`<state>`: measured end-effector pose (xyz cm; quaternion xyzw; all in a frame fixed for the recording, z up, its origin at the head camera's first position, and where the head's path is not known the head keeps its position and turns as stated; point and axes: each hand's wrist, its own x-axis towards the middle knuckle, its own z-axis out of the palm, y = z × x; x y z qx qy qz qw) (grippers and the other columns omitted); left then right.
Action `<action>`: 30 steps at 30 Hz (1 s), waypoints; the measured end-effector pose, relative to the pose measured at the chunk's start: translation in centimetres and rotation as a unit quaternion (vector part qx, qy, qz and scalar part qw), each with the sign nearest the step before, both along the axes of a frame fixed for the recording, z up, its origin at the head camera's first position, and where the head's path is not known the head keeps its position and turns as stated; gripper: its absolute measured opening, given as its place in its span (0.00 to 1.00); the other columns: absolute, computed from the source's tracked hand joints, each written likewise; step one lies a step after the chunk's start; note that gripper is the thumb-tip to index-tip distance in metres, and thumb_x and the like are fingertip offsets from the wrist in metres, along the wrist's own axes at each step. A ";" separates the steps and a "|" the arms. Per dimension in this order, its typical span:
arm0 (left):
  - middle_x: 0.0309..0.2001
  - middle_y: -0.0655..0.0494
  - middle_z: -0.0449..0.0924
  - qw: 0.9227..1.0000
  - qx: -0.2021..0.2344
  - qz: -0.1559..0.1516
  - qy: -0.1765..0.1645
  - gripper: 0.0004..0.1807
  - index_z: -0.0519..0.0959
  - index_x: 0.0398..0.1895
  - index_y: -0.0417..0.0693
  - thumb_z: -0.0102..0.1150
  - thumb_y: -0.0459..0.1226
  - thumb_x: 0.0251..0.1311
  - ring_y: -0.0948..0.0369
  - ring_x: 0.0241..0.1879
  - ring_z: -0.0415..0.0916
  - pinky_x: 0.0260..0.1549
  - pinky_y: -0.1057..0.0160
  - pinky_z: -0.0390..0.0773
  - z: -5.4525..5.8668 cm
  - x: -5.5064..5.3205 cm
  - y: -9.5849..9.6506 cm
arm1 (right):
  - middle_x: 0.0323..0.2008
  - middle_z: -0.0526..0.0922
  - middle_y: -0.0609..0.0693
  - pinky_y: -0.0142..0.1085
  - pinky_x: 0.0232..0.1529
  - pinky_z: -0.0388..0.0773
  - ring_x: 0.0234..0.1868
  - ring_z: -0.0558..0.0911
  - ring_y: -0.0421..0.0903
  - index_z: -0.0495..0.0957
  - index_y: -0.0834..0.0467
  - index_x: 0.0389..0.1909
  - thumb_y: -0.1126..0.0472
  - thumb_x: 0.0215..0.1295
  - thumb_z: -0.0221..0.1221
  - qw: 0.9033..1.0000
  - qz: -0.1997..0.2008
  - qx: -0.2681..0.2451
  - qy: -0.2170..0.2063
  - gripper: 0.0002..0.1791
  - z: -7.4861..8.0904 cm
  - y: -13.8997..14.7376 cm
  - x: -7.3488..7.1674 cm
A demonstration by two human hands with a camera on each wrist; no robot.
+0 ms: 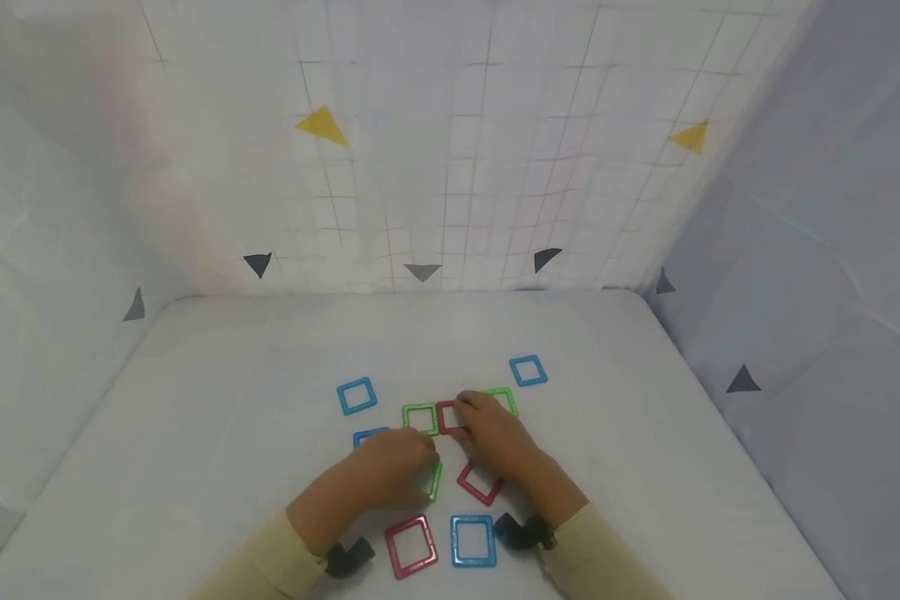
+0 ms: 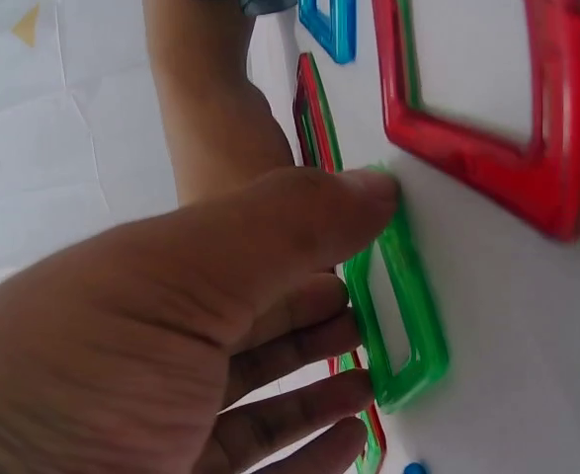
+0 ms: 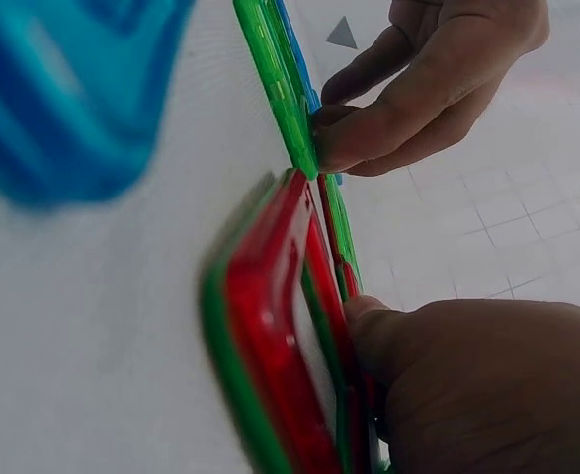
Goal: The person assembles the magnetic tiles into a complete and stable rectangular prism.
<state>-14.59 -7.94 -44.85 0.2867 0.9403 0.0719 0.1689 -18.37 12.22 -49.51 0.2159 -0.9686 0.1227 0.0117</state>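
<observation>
My left hand [image 1: 393,468] pinches a green square magnetic tile [image 2: 418,367], an open frame, with the thumb on its near edge and the fingers at its far side. My right hand [image 1: 498,433] grips a red square tile [image 1: 442,419] lying in a row; the thumb and fingertips are at its sides, and the palm hides part of it. In that row a green tile [image 1: 420,406] borders the red one on the left. Another green tile [image 1: 513,402] lies to the right, partly behind the right hand. Below the right hand rests a tilted red tile [image 1: 474,489].
Nearer me lie a red tile [image 1: 396,554] and a blue tile [image 1: 473,563]. Blue tiles also lie at the far left [image 1: 342,400], far right [image 1: 540,372] and beside the left hand [image 1: 371,432]. White sheeting [image 1: 435,167] walls the white table [image 1: 232,375].
</observation>
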 end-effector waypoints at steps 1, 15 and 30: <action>0.48 0.65 0.83 1.000 -0.004 0.001 -0.001 0.28 0.84 0.52 0.63 0.78 0.54 0.44 0.60 0.49 0.79 0.49 0.57 0.83 0.0 0.0 0.2 | 0.66 0.73 0.46 0.43 0.63 0.75 0.69 0.71 0.46 0.71 0.48 0.68 0.49 0.66 0.64 1.000 0.000 0.002 0.001 0.31 0.0 0.0 0.0; 0.50 0.59 0.81 0.999 -0.048 -0.020 -0.010 0.38 0.78 0.56 0.56 0.81 0.55 0.38 0.60 0.51 0.78 0.52 0.55 0.82 0.4 0.0 1.0 | 0.67 0.73 0.48 0.43 0.64 0.74 0.69 0.70 0.48 0.70 0.51 0.68 0.50 0.66 0.64 1.000 0.008 0.015 0.005 0.31 0.0 0.0 -0.1; 0.48 0.66 0.77 0.996 0.085 0.036 0.006 0.35 0.74 0.60 0.59 0.74 0.54 0.47 0.67 0.43 0.73 0.45 0.64 0.81 -0.7 -0.3 -1.5 | 0.66 0.73 0.46 0.43 0.64 0.74 0.68 0.71 0.46 0.71 0.49 0.67 0.49 0.65 0.64 1.000 0.019 0.011 0.016 0.30 -0.2 0.2 -0.5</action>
